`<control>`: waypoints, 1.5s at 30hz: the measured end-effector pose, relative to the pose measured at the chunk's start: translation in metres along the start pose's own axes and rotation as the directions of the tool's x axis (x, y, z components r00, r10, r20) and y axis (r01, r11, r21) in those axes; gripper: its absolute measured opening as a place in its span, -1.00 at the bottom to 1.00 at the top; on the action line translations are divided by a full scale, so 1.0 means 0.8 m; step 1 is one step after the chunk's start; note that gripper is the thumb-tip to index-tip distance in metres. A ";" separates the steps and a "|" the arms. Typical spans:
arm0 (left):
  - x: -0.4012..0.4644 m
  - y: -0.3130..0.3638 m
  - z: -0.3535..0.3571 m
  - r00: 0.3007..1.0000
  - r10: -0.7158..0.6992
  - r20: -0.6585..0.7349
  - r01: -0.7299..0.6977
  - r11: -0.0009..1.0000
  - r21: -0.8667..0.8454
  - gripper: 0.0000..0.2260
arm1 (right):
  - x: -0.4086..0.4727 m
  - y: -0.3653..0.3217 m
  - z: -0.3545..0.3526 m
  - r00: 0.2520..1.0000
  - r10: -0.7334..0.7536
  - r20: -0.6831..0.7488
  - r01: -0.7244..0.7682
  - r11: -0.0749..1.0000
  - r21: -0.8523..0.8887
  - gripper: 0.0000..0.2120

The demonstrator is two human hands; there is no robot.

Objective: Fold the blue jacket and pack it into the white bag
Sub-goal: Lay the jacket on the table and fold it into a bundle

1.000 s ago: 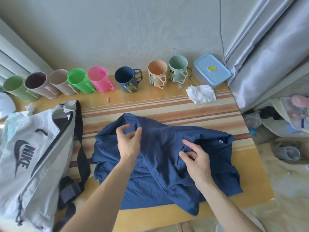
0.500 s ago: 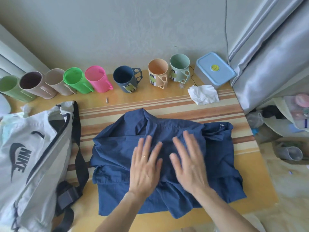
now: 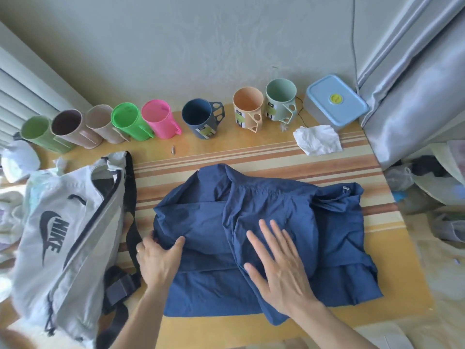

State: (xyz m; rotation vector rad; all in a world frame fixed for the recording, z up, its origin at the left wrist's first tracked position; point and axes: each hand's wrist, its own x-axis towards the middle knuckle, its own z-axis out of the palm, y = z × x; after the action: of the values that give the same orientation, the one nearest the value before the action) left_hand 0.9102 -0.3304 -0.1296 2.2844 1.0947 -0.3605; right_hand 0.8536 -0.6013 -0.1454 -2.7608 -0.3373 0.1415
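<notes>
The blue jacket [image 3: 271,210] lies partly folded and rumpled in the middle of the striped table [image 3: 251,157]. My left hand [image 3: 158,260] pinches the jacket's left edge between thumb and fingers. My right hand [image 3: 279,268] lies flat with spread fingers on the jacket's middle. The white bag [image 3: 60,238], with a dark logo and black strap, lies on the table's left side, its opening toward the far edge, close beside my left hand.
A row of several coloured cups [image 3: 161,122] stands along the wall. A blue-lidded box [image 3: 334,103] and a crumpled white tissue [image 3: 318,139] sit at the far right. A grey curtain [image 3: 412,84] hangs on the right, with clutter on the floor below it.
My left hand slid from the jacket's middle to its left edge and took hold of it. My right hand stayed flat on the cloth, shifting slightly toward me.
</notes>
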 end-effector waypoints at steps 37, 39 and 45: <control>-0.170 0.142 0.201 0.419 0.882 0.216 -0.908 0.413 0.076 -0.58 | -0.060 0.241 -0.051 0.940 0.337 -0.053 -0.314 0.915 0.254 -0.38; -0.161 0.150 0.179 0.631 0.775 0.021 -0.774 0.631 -0.055 -0.54 | -0.044 0.240 -0.082 0.873 0.467 -0.138 -0.363 0.812 0.457 -0.38; -0.114 0.225 0.142 0.902 0.149 0.404 -0.051 0.968 -0.245 -0.32 | 0.067 0.265 -0.160 0.822 0.568 0.039 -0.512 0.707 0.489 -0.08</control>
State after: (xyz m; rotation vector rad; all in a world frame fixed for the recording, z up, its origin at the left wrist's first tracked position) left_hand 0.9938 -0.5456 -0.1090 1.9285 0.7505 -0.6183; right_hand 0.9686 -0.8235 -0.1050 -2.2638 0.5025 0.1808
